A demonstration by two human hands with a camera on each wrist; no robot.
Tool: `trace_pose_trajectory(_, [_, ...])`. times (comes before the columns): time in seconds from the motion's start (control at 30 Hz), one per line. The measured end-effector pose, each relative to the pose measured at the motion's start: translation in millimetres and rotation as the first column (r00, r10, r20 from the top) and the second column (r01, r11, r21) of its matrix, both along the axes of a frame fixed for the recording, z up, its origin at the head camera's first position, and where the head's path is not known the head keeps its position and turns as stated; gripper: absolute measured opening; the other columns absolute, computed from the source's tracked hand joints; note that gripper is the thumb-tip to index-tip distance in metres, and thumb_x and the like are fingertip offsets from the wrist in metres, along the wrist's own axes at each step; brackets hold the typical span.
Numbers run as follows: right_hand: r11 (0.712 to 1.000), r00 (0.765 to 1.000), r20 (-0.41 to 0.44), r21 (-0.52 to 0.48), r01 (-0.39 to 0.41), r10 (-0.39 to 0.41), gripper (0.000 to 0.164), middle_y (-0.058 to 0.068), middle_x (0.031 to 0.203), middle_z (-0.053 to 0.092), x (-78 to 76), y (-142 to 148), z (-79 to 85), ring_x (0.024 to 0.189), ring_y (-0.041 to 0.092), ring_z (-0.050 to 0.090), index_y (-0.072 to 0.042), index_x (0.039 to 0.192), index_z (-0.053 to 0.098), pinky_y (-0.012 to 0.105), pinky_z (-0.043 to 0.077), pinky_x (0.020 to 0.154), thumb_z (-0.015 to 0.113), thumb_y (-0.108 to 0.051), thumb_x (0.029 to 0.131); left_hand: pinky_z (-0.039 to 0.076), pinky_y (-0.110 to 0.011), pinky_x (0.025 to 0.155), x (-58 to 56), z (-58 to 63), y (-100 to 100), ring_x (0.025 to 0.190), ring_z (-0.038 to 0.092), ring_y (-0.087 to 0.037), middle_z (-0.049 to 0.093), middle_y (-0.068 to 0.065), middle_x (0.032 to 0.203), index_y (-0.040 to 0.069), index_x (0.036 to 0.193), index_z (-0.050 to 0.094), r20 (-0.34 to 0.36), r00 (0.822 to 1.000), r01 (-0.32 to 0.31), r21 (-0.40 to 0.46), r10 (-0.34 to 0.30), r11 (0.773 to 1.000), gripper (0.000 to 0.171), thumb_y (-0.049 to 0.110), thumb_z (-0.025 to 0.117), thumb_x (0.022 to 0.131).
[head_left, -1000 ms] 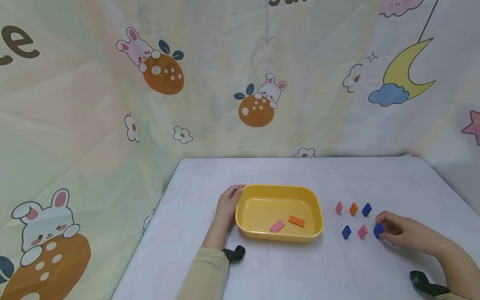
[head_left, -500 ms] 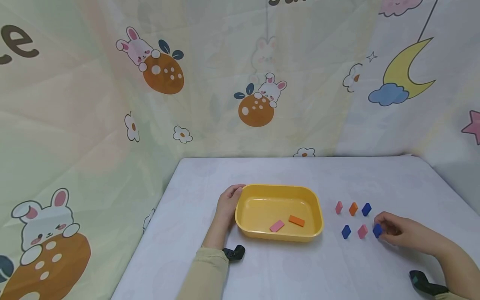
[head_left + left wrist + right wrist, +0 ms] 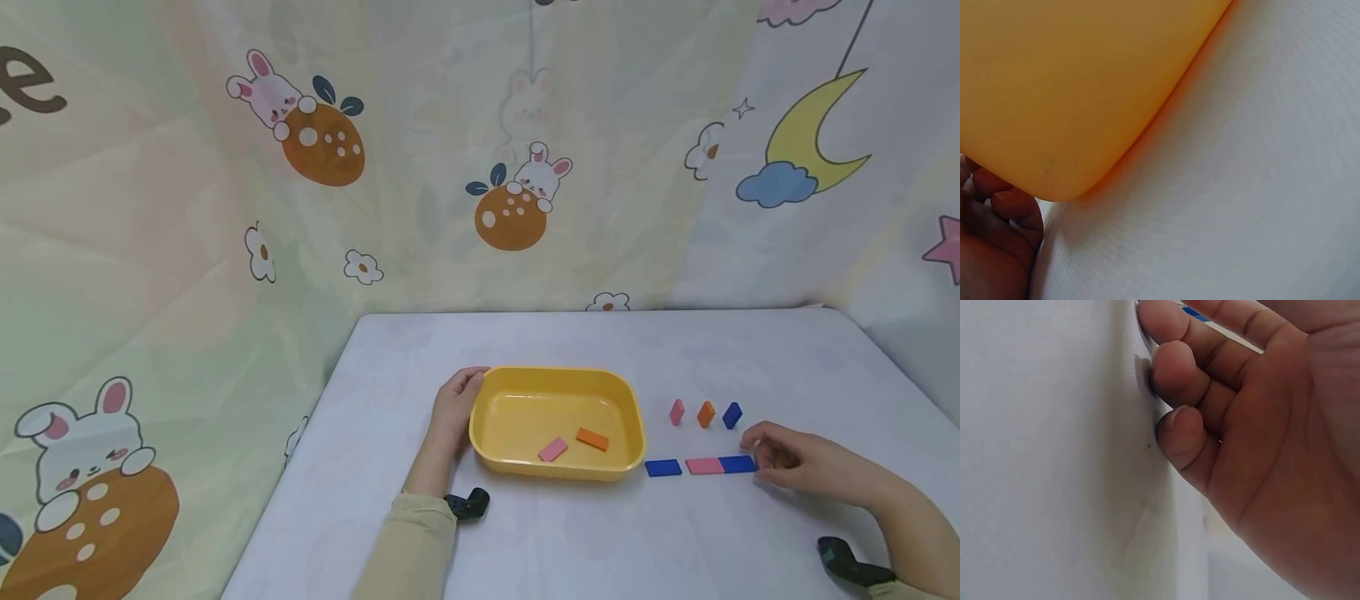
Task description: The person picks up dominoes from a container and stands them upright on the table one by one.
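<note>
A yellow plastic tray (image 3: pixel 525 469) rests on the white table, and my left hand (image 3: pixel 453 408) holds its left end by the rim; curled fingers show against the tray wall in the left wrist view. To the tray's right, a front row of dominoes lies flat: a blue domino (image 3: pixel 663 468), a pink domino (image 3: pixel 703 467) and another blue domino (image 3: pixel 738 464) touching the pink one. My right hand (image 3: pixel 813 467) is at the right end of this row, fingers loosely bent and holding nothing. Its fingertips are beside the last blue domino; whether they touch it I cannot tell.
Behind the fallen row stand a pink domino (image 3: pixel 677 412), an orange domino (image 3: pixel 706 414) and a blue domino (image 3: pixel 732 416), upright and spaced apart. Inside the tray lie a pink piece (image 3: pixel 553 450) and an orange piece (image 3: pixel 592 439). A printed cloth wall (image 3: pixel 420 208) rises behind the table.
The front row's three dominoes, upright before, have toppled leftward and now lie flat. My right hand has let go of the rightmost blue domino and shifted slightly left. The left hand stays put.
</note>
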State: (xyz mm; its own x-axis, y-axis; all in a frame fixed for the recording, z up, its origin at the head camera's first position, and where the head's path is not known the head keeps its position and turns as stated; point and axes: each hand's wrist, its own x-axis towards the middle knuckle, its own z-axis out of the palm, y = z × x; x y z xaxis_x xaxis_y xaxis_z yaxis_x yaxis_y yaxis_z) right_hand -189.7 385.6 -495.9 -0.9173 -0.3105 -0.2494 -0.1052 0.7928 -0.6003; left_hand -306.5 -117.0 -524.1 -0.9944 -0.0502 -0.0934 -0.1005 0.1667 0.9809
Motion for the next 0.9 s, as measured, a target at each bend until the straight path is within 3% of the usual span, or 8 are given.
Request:
trace_pose_trajectory(0.17, [1.000,1.000,-0.010,0.023,-0.007,0.007,0.042,0.001,0.085,0.052,0.3,-1.1,2.5,0.072,0.006,0.048,-0.013,0.120,0.054,0.021,0.041,0.060,0.073,-0.030,0.087,0.052,-0.036,0.100,1.7,1.1,0.2,0.113,0.063,-0.015,0.071,0.008,0.115,0.030,0.114,0.070,-0.009,1.000,-0.003,0.004,0.003,1.000,0.027,0.047,0.059,0.096])
trace_pose_trajectory(0.33, [1.000,0.999,-0.033,0.017,-0.023,0.024,0.033,-0.002,0.084,0.056,0.0,-6.6,15.5,0.072,0.005,0.050,-0.014,0.118,0.056,0.020,0.043,0.061,0.069,-0.028,0.091,0.052,-0.036,0.101,1.7,1.8,0.4,0.113,0.062,-0.014,0.071,0.009,0.115,0.031,0.113,0.070,-0.003,1.000,-0.004,-0.002,0.004,1.000,0.026,0.047,0.058,0.097])
trace_pose_trajectory(0.53, [0.996,0.985,-0.147,0.035,-0.083,0.087,0.022,-0.004,0.096,0.065,-8.9,-36.5,46.4,0.080,0.000,0.054,-0.016,0.112,0.062,0.017,0.052,0.068,0.065,-0.031,0.096,0.051,-0.037,0.102,2.4,3.6,0.8,0.114,0.062,-0.015,0.070,0.009,0.116,0.031,0.114,0.070,0.001,1.000,-0.004,0.001,0.004,1.000,0.026,0.046,0.058,0.097])
trace_pose_trajectory(0.63, [0.992,0.981,-0.153,0.024,-0.121,0.124,0.020,-0.004,0.098,0.067,-20.0,-62.2,64.7,0.082,0.002,0.057,-0.020,0.109,0.063,0.018,0.054,0.071,0.064,-0.035,0.095,0.051,-0.038,0.103,2.2,3.8,0.2,0.116,0.061,-0.014,0.070,0.010,0.116,0.032,0.113,0.071,0.006,1.000,-0.005,0.006,0.005,1.000,0.025,0.047,0.058,0.097])
trace_pose_trajectory(0.73, [0.987,0.980,-0.114,0.013,-0.162,0.162,0.018,-0.004,0.092,0.066,-34.7,-90.1,79.7,0.081,0.008,0.058,-0.022,0.106,0.062,0.021,0.056,0.070,0.065,-0.036,0.095,0.050,-0.038,0.104,1.7,3.0,-0.4,0.116,0.060,-0.014,0.070,0.010,0.116,0.032,0.114,0.070,0.003,1.000,-0.003,0.004,0.003,1.000,0.027,0.048,0.058,0.096])
trace_pose_trajectory(0.9, [0.983,0.984,0.010,0.054,-0.177,0.176,0.019,-0.002,0.089,0.064,-60.1,-134.9,93.2,0.073,0.017,0.058,-0.022,0.106,0.063,0.029,0.055,0.056,0.066,-0.036,0.094,0.050,-0.039,0.104,0.7,2.0,-0.2,0.117,0.060,-0.014,0.070,0.011,0.115,0.033,0.112,0.070,0.010,1.000,-0.001,0.002,0.001,1.000,0.025,0.048,0.058,0.096])
